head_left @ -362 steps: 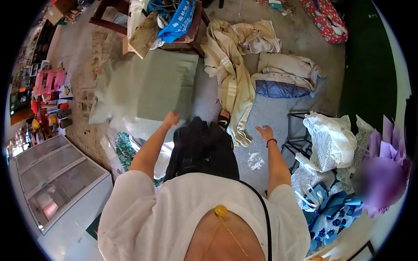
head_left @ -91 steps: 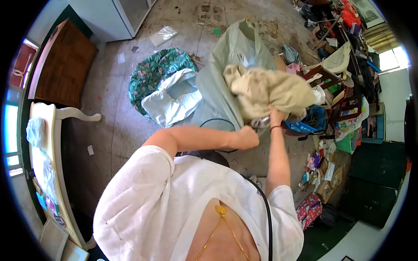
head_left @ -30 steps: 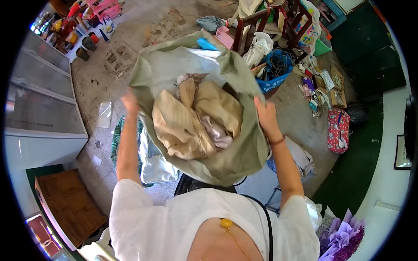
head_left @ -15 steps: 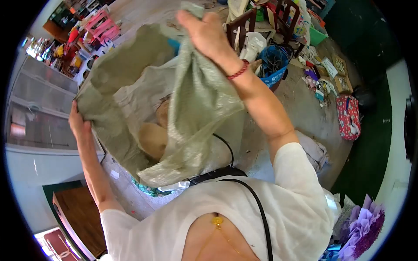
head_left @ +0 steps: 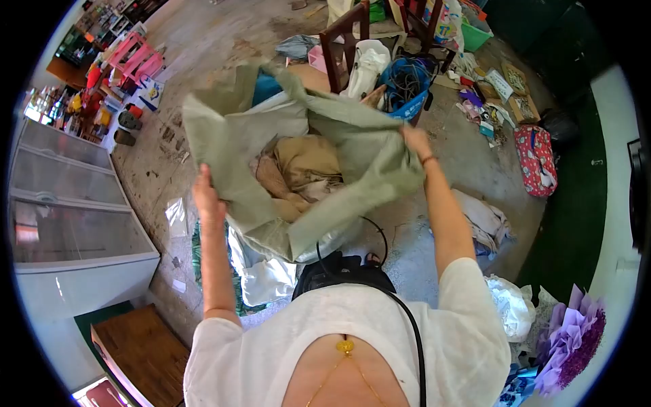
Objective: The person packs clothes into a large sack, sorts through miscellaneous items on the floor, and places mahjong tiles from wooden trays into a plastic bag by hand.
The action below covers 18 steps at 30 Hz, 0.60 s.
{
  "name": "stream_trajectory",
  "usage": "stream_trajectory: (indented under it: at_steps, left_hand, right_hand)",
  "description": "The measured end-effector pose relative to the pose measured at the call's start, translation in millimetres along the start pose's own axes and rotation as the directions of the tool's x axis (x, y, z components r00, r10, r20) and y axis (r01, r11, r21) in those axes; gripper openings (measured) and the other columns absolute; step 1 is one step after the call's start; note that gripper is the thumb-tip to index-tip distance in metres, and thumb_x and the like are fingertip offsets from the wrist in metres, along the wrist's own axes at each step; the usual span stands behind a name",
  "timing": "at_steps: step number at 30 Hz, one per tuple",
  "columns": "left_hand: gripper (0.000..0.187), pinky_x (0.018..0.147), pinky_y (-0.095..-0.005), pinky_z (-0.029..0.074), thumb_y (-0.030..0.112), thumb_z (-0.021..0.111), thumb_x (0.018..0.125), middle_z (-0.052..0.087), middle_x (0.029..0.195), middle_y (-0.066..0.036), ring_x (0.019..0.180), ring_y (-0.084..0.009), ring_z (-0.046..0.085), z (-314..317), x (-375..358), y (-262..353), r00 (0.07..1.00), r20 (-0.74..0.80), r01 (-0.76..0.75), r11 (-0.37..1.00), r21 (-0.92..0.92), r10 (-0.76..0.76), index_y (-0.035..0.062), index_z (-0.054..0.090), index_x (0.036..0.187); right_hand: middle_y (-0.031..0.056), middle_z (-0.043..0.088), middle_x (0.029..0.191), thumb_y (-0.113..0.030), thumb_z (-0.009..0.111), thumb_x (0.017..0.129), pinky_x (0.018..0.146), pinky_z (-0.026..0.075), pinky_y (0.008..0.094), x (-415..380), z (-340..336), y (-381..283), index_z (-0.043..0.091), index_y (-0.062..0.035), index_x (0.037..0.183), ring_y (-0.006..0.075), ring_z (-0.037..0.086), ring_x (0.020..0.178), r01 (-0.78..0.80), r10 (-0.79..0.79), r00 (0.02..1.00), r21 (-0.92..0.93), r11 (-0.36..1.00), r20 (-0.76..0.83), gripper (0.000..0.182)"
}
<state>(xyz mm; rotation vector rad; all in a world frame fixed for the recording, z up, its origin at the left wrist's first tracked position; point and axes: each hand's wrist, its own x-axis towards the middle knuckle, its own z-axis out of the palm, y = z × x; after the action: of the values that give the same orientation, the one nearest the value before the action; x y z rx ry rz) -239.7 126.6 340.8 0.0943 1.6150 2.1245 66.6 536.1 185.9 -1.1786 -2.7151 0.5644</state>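
A large green woven sack (head_left: pixel 380 173) hangs wide open in front of me. My left hand (head_left: pixel 208 197) grips its left rim, and my right hand (head_left: pixel 416 141) grips the right rim; both look closed on the material. Inside the sack lie brown and tan cloth-like items (head_left: pixel 308 166) against a whitish inner lining. A blue patch (head_left: pixel 266 87) shows inside the far rim. Below the sack, silvery sheeting (head_left: pixel 268 279) lies on the floor beside green patterned fabric.
A blue basket (head_left: pixel 405 88) of cables stands beyond the sack beside a wooden chair (head_left: pixel 332 51). Glass-fronted cabinet (head_left: pixel 74 234) at left, brown wooden furniture (head_left: pixel 139 353) below it. At right are a red patterned bundle (head_left: pixel 536 161), pale cloth (head_left: pixel 483 220) and purple-wrapped flowers (head_left: pixel 569 339).
My right hand has moved down and right from above the sack, and my left hand has shifted right. The sack's mouth has spread wider, showing more of the contents.
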Motion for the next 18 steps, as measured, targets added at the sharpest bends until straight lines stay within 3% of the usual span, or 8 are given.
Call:
stream_trajectory:
  at_steps: [2,4,6,8,13,15,17,18]
  left_hand:
    - [0.038,0.078,-0.0356,0.046,0.025,0.052,0.084,0.056,0.102,-0.014,0.088,-0.0241,0.056,27,-20,-39,0.999,0.006,0.044,0.999,0.005,-0.044,-0.0071,0.049,0.104]
    - [0.036,0.076,-0.0347,0.046,0.024,0.053,0.083,0.057,0.099,-0.013,0.086,-0.0235,0.056,56,-43,-77,0.995,0.090,0.029,0.993,0.111,-0.039,-0.0057,0.050,0.103]
    - [0.033,0.073,-0.0330,0.047,0.024,0.052,0.084,0.057,0.096,-0.012,0.084,-0.0213,0.056,91,-78,-94,0.984,0.136,0.099,0.990,0.104,-0.112,-0.0048,0.050,0.101]
    - [0.031,0.070,-0.0309,0.047,0.023,0.052,0.085,0.056,0.097,-0.011,0.084,-0.0189,0.055,115,-102,-114,0.951,0.229,0.193,0.977,0.089,-0.208,-0.0036,0.050,0.101]
    - [0.031,0.071,-0.0324,0.047,0.021,0.051,0.084,0.055,0.100,-0.011,0.086,-0.0207,0.055,209,-161,-160,0.926,0.268,0.251,0.963,0.096,-0.268,-0.0027,0.049,0.105]
    - [0.031,0.072,-0.0334,0.046,0.020,0.050,0.084,0.055,0.100,-0.012,0.086,-0.0214,0.054,244,-167,-190,0.918,0.267,0.284,0.956,0.070,-0.292,-0.0024,0.048,0.106]
    - [0.034,0.075,-0.0353,0.044,0.020,0.050,0.084,0.053,0.103,-0.012,0.090,-0.0238,0.052,268,-165,-244,0.911,0.194,0.342,0.930,0.135,-0.363,-0.0016,0.047,0.110]
    - [0.034,0.075,-0.0353,0.044,0.020,0.050,0.084,0.053,0.103,-0.012,0.090,-0.0238,0.052,271,-161,-273,0.908,0.202,0.344,0.929,0.138,-0.366,-0.0016,0.047,0.110]
  right_hand:
    - [0.0233,0.059,0.073,-0.033,0.057,0.073,0.061,0.045,0.0367,-56,25,20,0.061,0.0040,0.077,0.0297,0.059,0.067,-0.203,0.197,0.979,0.360,0.911,0.056,0.037]
    - [0.0263,0.057,0.072,-0.038,0.057,0.072,0.061,0.045,0.0389,-101,17,14,0.060,0.0053,0.075,0.0340,0.058,0.067,-0.514,0.454,0.854,0.542,0.665,0.253,0.043]
    - [0.0249,0.058,0.071,-0.039,0.059,0.070,0.062,0.044,0.0389,-110,28,45,0.059,0.0078,0.072,0.0332,0.059,0.067,-0.442,0.426,0.893,0.449,0.776,0.142,0.047]
    - [0.0243,0.059,0.071,-0.041,0.061,0.068,0.063,0.043,0.0384,-120,9,67,0.060,0.0081,0.069,0.0317,0.058,0.066,-0.427,0.439,0.894,0.479,0.767,0.095,0.049]
    - [0.0210,0.059,0.068,-0.045,0.059,0.069,0.062,0.043,0.0362,-169,-42,181,0.061,0.0054,0.070,0.0292,0.057,0.063,-0.410,0.475,0.877,0.634,0.656,0.075,0.051]
    - [0.0183,0.059,0.067,-0.047,0.058,0.070,0.061,0.042,0.0355,-204,-54,227,0.061,0.0050,0.072,0.0283,0.057,0.062,-0.424,0.623,0.782,0.716,0.554,-0.019,0.052]
    - [0.0184,0.060,0.070,-0.041,0.059,0.069,0.061,0.041,0.0369,-245,-1,327,0.061,0.0026,0.074,0.0282,0.057,0.064,-0.508,0.724,0.685,0.761,0.403,0.074,0.044]
    - [0.0189,0.059,0.070,-0.035,0.056,0.070,0.061,0.041,0.0390,-279,10,365,0.061,0.0013,0.072,0.0294,0.057,0.066,-0.560,0.737,0.671,0.707,0.432,0.080,0.037]
